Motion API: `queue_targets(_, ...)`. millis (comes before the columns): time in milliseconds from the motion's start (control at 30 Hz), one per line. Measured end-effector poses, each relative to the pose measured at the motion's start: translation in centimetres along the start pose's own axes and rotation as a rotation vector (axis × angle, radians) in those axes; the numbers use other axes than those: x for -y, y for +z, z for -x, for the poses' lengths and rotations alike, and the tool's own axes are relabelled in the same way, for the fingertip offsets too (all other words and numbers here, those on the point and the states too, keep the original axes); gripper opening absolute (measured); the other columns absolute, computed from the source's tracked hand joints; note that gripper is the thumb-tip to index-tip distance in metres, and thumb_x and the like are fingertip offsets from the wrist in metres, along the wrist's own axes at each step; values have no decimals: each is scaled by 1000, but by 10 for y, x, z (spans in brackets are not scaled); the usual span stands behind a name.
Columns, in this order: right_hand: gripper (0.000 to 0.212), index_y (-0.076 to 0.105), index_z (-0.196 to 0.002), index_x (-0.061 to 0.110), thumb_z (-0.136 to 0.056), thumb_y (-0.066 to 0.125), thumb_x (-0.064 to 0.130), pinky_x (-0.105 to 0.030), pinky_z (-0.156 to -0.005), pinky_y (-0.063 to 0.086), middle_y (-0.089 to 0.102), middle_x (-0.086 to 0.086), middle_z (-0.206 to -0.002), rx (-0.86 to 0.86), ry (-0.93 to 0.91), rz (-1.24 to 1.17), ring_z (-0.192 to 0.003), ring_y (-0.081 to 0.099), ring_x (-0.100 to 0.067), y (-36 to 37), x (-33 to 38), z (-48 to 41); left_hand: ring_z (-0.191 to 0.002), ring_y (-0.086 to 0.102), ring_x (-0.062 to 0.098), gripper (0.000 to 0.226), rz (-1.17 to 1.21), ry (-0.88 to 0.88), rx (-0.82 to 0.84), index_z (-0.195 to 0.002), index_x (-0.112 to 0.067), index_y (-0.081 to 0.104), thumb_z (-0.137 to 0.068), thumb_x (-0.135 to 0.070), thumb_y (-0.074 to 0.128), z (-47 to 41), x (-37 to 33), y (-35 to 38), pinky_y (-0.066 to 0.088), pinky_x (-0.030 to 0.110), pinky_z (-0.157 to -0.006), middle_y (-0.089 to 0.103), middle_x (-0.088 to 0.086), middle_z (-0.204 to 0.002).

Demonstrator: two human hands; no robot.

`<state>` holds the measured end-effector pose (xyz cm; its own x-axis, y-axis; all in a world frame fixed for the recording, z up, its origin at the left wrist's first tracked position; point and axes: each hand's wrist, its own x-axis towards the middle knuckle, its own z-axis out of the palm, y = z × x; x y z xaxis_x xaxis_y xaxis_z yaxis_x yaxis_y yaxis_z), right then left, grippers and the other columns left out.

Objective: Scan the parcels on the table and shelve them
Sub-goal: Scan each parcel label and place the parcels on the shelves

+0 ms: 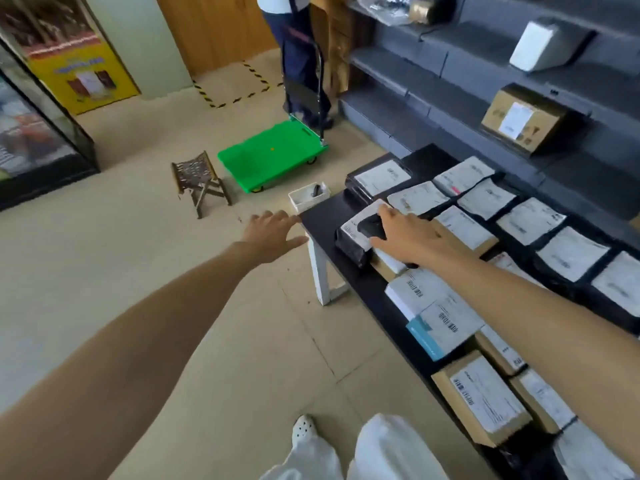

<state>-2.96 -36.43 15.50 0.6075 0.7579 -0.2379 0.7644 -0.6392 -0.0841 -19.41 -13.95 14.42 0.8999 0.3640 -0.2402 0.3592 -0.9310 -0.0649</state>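
Left hand (273,233): open, fingers spread, off the black bench (322,220) corner.
Right hand (415,237): grips black handheld scanner (371,227) over black white-labelled plastic parcel (348,247) near the bench edge.
Risk: a nudge could tip the parcel off.

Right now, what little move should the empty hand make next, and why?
Probably move the left hand onto the black parcel at the corner of the table and grip it. That hand is open and just short of the table edge, while the right hand holds a black scanner-like device over that parcel's label.
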Motion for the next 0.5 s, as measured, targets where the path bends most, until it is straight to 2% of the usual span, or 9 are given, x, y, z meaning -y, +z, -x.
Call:
queue_targets(133, 59, 31, -138, 8, -99, 50, 48, -43, -80, 43, 51, -16, -137, 59, 57, 25, -112, 57, -41, 18, -44, -19, -129, 46, 30, 65, 58, 60, 50, -143, -30, 44, -95, -70, 27, -69, -28, 14, 37, 45, -101, 48, 3, -145)
queue_targets(200, 55, 32, -133, 9, -98, 50, 48, -42, -78, 46, 52, -15, -132, 71, 97, -7, -106, 58, -39, 27, -71, -33, -129, 46, 31, 63, 84, 72, 79, -142, -30, 46, -96, -68, 24, -97, -45, 23, 37, 46, -101, 49, 3, -144)
queue_targets(300, 54, 32, -133, 8, -98, 50, 46, -40, -72, 41, 51, -15, -130, 94, 148, -40, -103, 58, -38, 31, -106, -56, -128, 47, 32, 57, 109, 53, 132, -141, -32, 45, -100, -63, 21, -131, -70, 33, 39, 47, -102, 49, 3, -143)
queue_targets(400, 55, 33, -132, 7, -98, 52, 46, -41, -69, 40, 52, -15, -130, 103, 156, -38, -104, 58, -40, 37, -132, -79, -136, 38, 33, 59, 123, 28, 228, -151, -32, 30, -101, -61, 20, -155, -90, 48, 36, 50, -106, 36, 3, -153)
queue_targets(500, 51, 35, -129, 9, -98, 52, 46, -40, -69, 39, 52, -15, -129, 106, 156, -50, -104, 57, -39, 44, -147, -97, -145, 24, 33, 75, 203, -44, 322, -157, -31, 11, -94, -73, 17, -174, -109, 61, 30, 54, -112, 17, 2, -162)
